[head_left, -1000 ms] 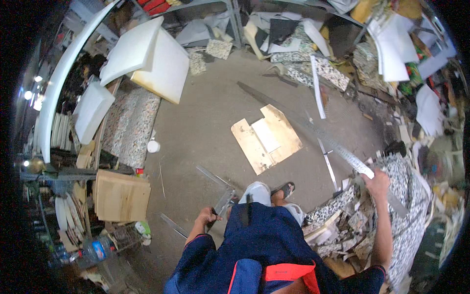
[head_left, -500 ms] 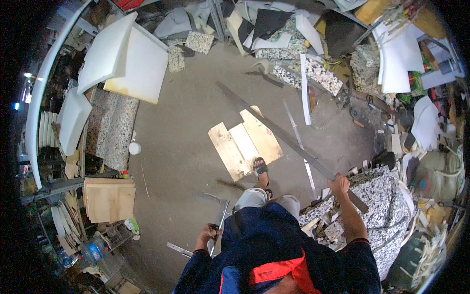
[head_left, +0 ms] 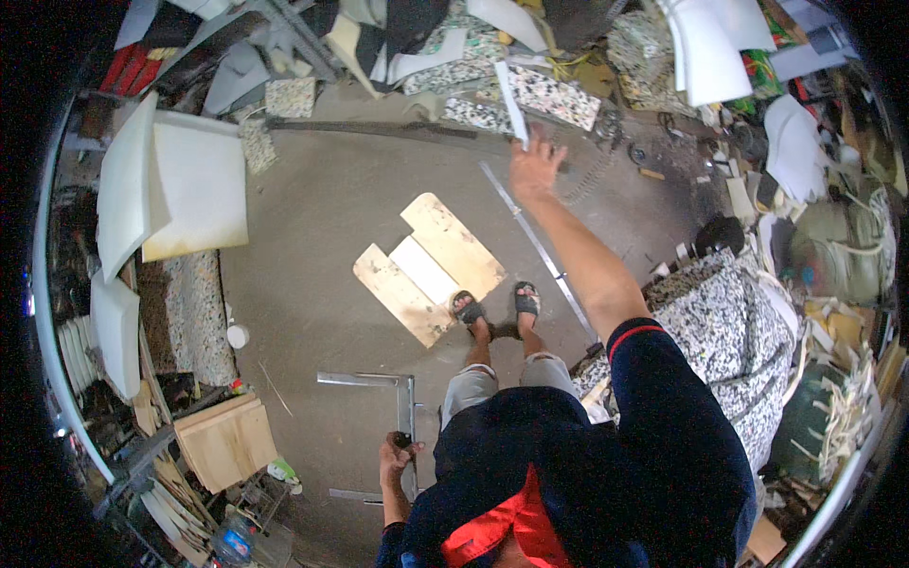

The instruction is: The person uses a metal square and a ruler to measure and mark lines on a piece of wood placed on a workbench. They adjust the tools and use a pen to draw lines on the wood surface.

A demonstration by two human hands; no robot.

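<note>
the left hand [head_left: 392,462] clamps its fingers on the spine of a u-shaped metal frame [head_left: 405,407], probably stiff, fairly light, best held there; the right hand [head_left: 536,174] spreads its fingers apart, a long dark bar [head_left: 379,127] left of them, contact unclear.

The right arm [head_left: 589,265] is pointing toward the far edge of the floor [head_left: 312,218], the right hand [head_left: 536,170] hovering with fingers [head_left: 533,144] spread apart. The left forearm [head_left: 395,502] is hanging low, the left hand [head_left: 393,458] seemingly curling its fingers inward.
</note>
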